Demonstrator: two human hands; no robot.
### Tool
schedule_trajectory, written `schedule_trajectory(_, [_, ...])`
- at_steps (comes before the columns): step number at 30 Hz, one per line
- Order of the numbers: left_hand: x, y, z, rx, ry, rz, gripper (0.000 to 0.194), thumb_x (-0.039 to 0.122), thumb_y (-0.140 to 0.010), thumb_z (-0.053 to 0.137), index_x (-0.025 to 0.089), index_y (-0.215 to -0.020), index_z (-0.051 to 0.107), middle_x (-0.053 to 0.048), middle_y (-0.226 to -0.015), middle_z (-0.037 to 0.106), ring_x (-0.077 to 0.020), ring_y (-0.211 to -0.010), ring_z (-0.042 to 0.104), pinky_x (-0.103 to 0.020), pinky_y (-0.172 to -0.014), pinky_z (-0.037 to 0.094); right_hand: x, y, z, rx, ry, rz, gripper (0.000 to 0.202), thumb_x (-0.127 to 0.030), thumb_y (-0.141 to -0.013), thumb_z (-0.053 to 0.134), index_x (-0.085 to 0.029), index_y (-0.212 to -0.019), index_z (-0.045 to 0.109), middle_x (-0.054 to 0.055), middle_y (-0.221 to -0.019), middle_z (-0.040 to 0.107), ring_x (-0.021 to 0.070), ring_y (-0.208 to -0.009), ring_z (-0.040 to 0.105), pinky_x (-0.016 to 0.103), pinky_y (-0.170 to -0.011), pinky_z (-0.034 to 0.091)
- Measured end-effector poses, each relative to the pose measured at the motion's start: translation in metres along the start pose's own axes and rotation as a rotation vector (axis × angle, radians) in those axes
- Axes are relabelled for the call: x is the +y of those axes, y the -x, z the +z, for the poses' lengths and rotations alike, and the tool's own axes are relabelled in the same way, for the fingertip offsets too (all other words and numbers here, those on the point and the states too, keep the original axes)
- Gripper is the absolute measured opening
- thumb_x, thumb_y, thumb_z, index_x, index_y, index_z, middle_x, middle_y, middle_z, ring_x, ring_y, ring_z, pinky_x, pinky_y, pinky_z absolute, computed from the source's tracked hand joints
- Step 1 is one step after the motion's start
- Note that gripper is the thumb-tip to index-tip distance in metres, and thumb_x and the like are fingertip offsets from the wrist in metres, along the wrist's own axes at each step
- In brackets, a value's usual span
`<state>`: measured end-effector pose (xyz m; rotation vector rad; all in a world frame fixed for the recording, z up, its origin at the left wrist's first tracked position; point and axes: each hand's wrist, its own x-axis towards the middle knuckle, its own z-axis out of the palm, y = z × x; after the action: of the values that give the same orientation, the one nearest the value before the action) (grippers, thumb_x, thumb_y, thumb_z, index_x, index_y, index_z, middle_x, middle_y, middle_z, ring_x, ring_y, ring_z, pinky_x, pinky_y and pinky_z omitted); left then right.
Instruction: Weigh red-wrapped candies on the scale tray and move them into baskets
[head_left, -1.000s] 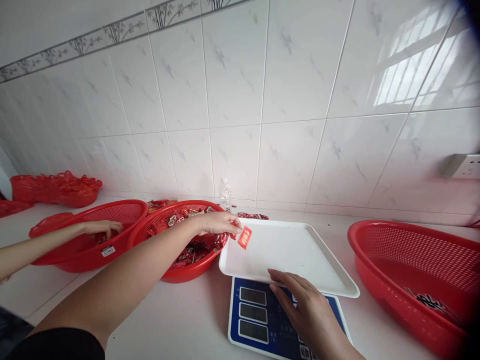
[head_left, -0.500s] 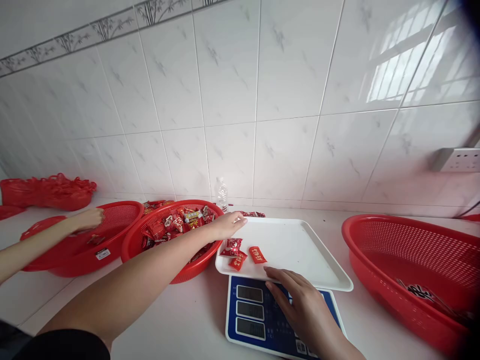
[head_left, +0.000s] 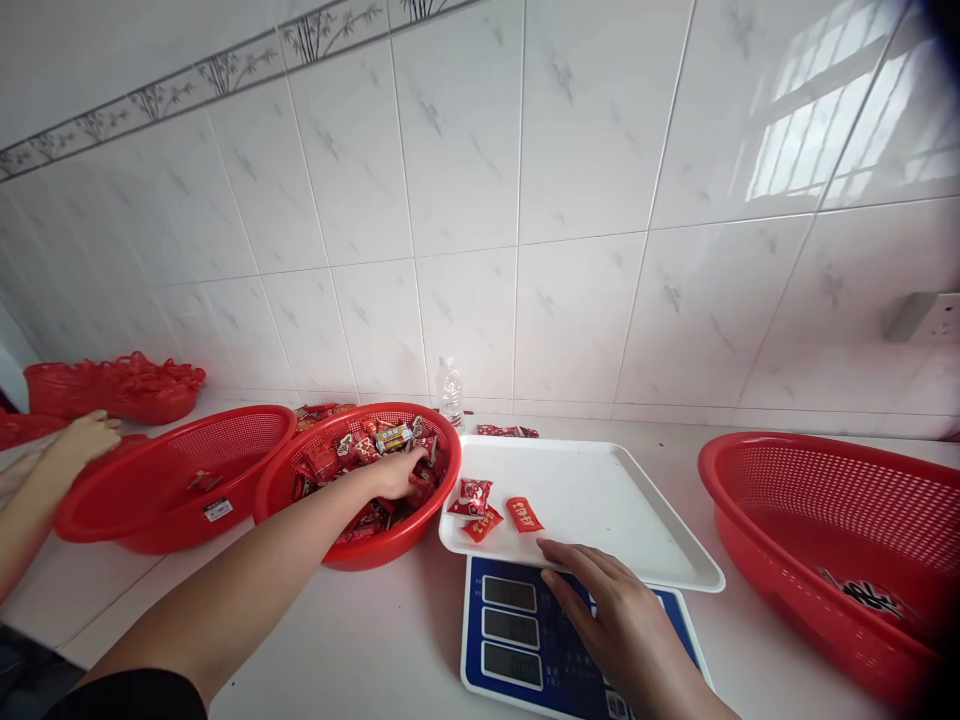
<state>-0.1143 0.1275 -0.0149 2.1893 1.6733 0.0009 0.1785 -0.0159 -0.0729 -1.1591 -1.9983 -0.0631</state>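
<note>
My left hand (head_left: 399, 474) is down in a red plastic basket (head_left: 271, 500) heaped with wrapped candies (head_left: 352, 450). Its fingers bend among the red wrappers, and their tips are hidden. Open, with thumb and fingers apart, my right hand (head_left: 611, 600) rests over a blue-and-white digital scale (head_left: 510, 594) at the front rim of its white tray (head_left: 585, 480). On the tray's left side, a shiny red candy packet (head_left: 471, 497) overlaps an orange-red one (head_left: 484, 524). Another orange-red packet (head_left: 523, 514) lies just right of them.
To the right stands a red basket (head_left: 757, 560) with a few black-and-white pieces inside. Another red basket (head_left: 172, 530) is at left, near another person's hand (head_left: 82, 440). A clear bottle (head_left: 450, 392) stands by the tiled wall, and red bags (head_left: 112, 388) lie far left.
My left hand has moved left from the tray's edge down into the candies. My right hand stays by the tray. The other person's hand has left its basket toward the left.
</note>
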Motion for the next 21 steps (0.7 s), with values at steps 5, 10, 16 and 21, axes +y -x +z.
schedule_trajectory(5, [-0.009, 0.004, -0.020, -0.126, -0.052, 0.021, 0.018, 0.026, -0.058, 0.071, 0.021, -0.074, 0.066, -0.001, -0.076, 0.067, -0.0207, -0.072, 0.059, -0.027, -0.063, 0.042, -0.004, -0.003, -0.005, -0.007, 0.000, -0.003, 0.034, -0.042, -0.096, 0.039, -0.023, -0.106, 0.066, 0.008, -0.094, 0.075, 0.0224, -0.082, 0.072, 0.034, -0.068, 0.059])
schedule_trajectory(10, [-0.012, 0.006, -0.036, -0.178, -0.118, -0.005, 0.029, 0.042, -0.060, 0.069, 0.020, -0.047, 0.055, 0.000, -0.050, 0.053, -0.0196, -0.058, 0.054, -0.031, -0.064, 0.041, 0.001, 0.001, 0.002, 0.016, -0.010, -0.004, 0.032, -0.041, -0.096, 0.041, -0.024, -0.109, 0.065, 0.007, -0.096, 0.074, 0.0218, -0.084, 0.071, 0.034, -0.070, 0.059])
schedule_trajectory(16, [0.003, -0.006, 0.002, -0.170, -0.133, 0.018, 0.052, 0.032, -0.055, 0.072, 0.019, -0.104, 0.064, -0.012, -0.095, 0.069, -0.0308, -0.086, 0.061, -0.036, -0.074, 0.045, 0.005, 0.006, 0.009, 0.017, 0.013, -0.006, 0.031, -0.040, -0.096, 0.042, -0.025, -0.111, 0.064, 0.006, -0.098, 0.073, 0.0226, -0.087, 0.069, 0.036, -0.071, 0.058])
schedule_trajectory(21, [-0.003, -0.019, 0.014, -0.204, -0.108, 0.021, 0.078, 0.030, -0.049, 0.076, 0.021, -0.124, 0.054, -0.017, -0.112, 0.066, -0.0352, -0.095, 0.062, -0.040, -0.079, 0.047, 0.003, 0.004, 0.006, 0.018, 0.013, -0.009, 0.032, -0.041, -0.096, 0.040, -0.024, -0.110, 0.064, 0.008, -0.097, 0.073, 0.0224, -0.085, 0.070, 0.035, -0.070, 0.058])
